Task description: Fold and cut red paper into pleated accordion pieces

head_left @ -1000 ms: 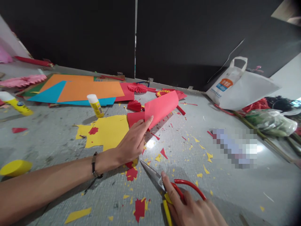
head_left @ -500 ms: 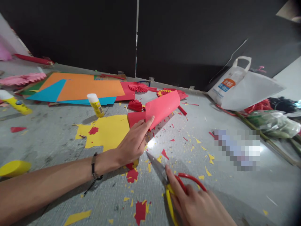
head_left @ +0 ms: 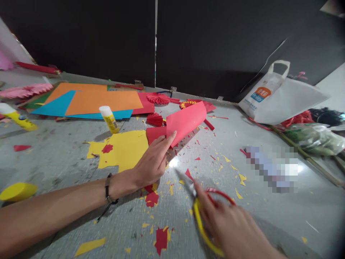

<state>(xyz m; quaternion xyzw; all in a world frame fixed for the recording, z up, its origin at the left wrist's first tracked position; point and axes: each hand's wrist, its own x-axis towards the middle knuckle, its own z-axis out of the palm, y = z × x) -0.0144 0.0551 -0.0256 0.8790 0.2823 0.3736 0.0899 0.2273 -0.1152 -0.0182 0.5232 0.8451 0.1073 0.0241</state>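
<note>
My left hand (head_left: 152, 160) grips a sheet of red paper (head_left: 185, 122), its fingers closed at the near edge. The sheet curls up and away from the table. In my right hand (head_left: 223, 219) is a pair of scissors (head_left: 198, 203) with one red and one yellow handle loop. Their blades point up-left toward my left hand, apart from the paper. Beneath and left of my left hand lies a yellow paper sheet (head_left: 125, 147) with a ragged left edge, bearing a small red cutout (head_left: 107, 148).
Red and yellow scraps litter the grey table (head_left: 113, 230). A glue stick (head_left: 109, 119) stands behind the yellow sheet. Orange sheets (head_left: 105, 102) and pleated red paper fans (head_left: 157, 98) lie farther back. A white bag (head_left: 265, 95) leans at the right, near a blurred-out object (head_left: 266, 167).
My right hand has shifted slightly right with the scissors, which have turned a little. The left hand and the red paper stay almost where they were.
</note>
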